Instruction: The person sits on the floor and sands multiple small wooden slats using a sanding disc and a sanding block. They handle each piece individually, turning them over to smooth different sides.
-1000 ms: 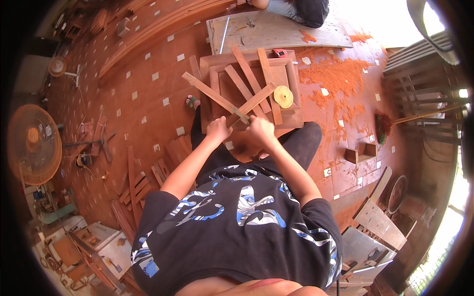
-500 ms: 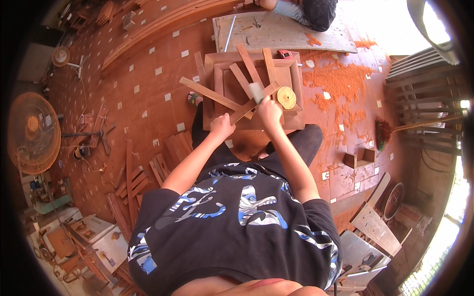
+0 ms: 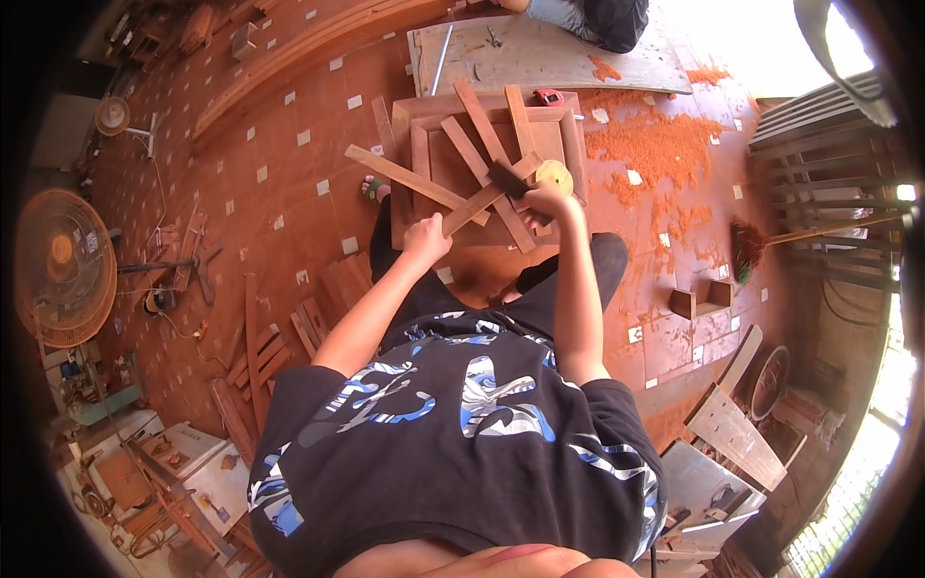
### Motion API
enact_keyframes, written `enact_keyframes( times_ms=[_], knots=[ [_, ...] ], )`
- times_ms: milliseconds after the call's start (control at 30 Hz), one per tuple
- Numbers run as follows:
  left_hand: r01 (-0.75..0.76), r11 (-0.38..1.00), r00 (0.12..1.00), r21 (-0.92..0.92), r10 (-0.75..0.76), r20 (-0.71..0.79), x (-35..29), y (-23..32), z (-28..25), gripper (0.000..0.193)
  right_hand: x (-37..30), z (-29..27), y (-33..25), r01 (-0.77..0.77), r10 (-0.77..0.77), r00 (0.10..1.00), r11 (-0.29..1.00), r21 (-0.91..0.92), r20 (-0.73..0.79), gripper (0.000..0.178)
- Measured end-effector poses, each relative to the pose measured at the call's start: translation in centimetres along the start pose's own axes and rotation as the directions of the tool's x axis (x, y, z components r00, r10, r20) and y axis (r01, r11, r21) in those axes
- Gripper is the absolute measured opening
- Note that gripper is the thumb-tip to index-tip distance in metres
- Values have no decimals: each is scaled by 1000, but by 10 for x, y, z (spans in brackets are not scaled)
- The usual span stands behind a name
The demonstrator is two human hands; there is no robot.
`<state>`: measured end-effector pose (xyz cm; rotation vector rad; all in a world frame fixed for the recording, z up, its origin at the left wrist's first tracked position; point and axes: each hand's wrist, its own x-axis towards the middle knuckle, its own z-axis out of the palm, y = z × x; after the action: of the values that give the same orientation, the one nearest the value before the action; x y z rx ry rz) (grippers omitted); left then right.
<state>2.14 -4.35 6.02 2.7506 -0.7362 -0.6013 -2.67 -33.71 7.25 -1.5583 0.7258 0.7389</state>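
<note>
Head view, looking down. Nearest the lens: a black T-shirt with blue and white print (image 3: 453, 424), both bare forearms reaching forward from it, dark trousers over bent legs beyond.

Left hand (image 3: 425, 238): fingers curled narrow around the near end of a long reddish-brown wooden slat (image 3: 482, 200), which runs diagonally up to the right. Grip looks closed on the wood.

Right hand (image 3: 547, 200): fingers closed on a small dark block-shaped tool (image 3: 505, 178), pressed onto the far end of that same slat. Whether the tool is a brush or a sanding block, cannot tell.

A round yellow disc (image 3: 554, 174) lies just beside the right hand, touching or nearly touching its far side.

The held slat lies on a rectangular wooden frame (image 3: 574, 144) on the floor, crossing several other loose slats; one paler slat (image 3: 405, 177) sticks out past the frame's left edge.

Floor: red-brown tiled floor with small white squares (image 3: 289, 193). Orange sawdust (image 3: 646, 144) is spread to the right of the frame. Cut wood pieces lie at left, near an orange pedestal fan (image 3: 63, 265).

Farthest: a grey flat board (image 3: 540, 58), with another person in dark clothes (image 3: 602, 17) at its far edge.
</note>
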Motion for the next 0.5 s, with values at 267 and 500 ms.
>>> enact_keyframes(
  times_ms=[267,500],
  knots=[
    [63,998,997,-27,-61,53,1,-7,-2,40,-19,49,-9,-207,-198,735,845,-493,-649,34],
    [106,991,994,-80,-104,23,-5,1,4,33,-26,113,24,-48,-332,816,777,-628,-473,58]
  ],
)
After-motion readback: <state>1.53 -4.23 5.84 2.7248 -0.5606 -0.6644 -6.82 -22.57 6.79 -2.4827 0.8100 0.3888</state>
